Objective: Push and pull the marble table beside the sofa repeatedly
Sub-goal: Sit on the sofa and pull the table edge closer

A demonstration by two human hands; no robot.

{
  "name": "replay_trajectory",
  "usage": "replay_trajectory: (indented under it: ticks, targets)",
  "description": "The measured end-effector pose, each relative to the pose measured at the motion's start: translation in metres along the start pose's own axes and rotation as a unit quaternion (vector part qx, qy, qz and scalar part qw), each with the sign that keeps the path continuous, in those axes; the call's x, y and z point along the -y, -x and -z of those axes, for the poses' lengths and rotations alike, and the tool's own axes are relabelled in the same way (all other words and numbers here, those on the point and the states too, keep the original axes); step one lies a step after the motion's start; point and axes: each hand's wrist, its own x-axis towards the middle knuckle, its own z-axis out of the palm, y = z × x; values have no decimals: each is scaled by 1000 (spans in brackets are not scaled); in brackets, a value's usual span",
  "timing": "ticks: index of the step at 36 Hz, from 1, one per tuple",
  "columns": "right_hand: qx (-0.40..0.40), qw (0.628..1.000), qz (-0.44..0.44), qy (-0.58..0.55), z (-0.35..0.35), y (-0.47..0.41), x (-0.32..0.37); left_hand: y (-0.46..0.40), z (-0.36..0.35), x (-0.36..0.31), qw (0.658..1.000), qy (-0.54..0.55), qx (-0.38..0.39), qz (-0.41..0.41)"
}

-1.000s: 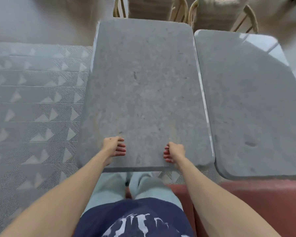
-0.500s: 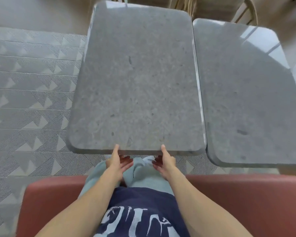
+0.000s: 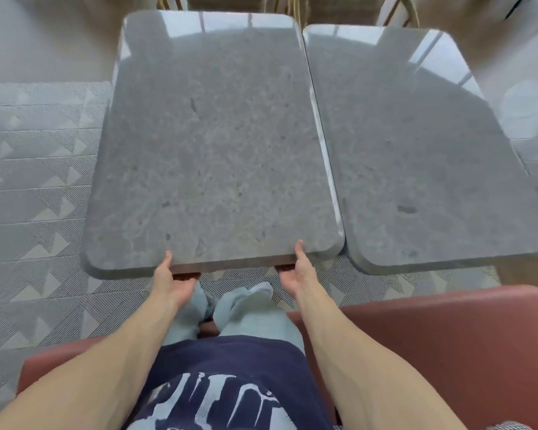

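A grey marble table (image 3: 212,144) with rounded corners stands in front of me, over a patterned rug. My left hand (image 3: 171,282) grips its near edge left of centre, thumb on top and fingers curled underneath. My right hand (image 3: 297,273) grips the same edge further right, in the same way. I sit on a reddish-brown sofa (image 3: 441,342), with my knees just below the table's near edge.
A second grey marble table (image 3: 416,156) stands right beside the first, separated by a thin gap. A grey geometric rug (image 3: 35,193) covers the floor to the left. Chairs with wooden frames (image 3: 292,7) stand beyond the tables' far ends.
My hands moved from resting on the tabletop to gripping its near edge. The table has slid away from me, and its near edge no longer covers my legs.
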Motion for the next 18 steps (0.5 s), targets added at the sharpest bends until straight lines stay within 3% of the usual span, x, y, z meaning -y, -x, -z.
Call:
replay_trajectory:
  ticks: [18]
  targets:
    - [45, 999, 5, -2, 22, 4, -11, 8, 26, 9, 997, -59, 25, -37]
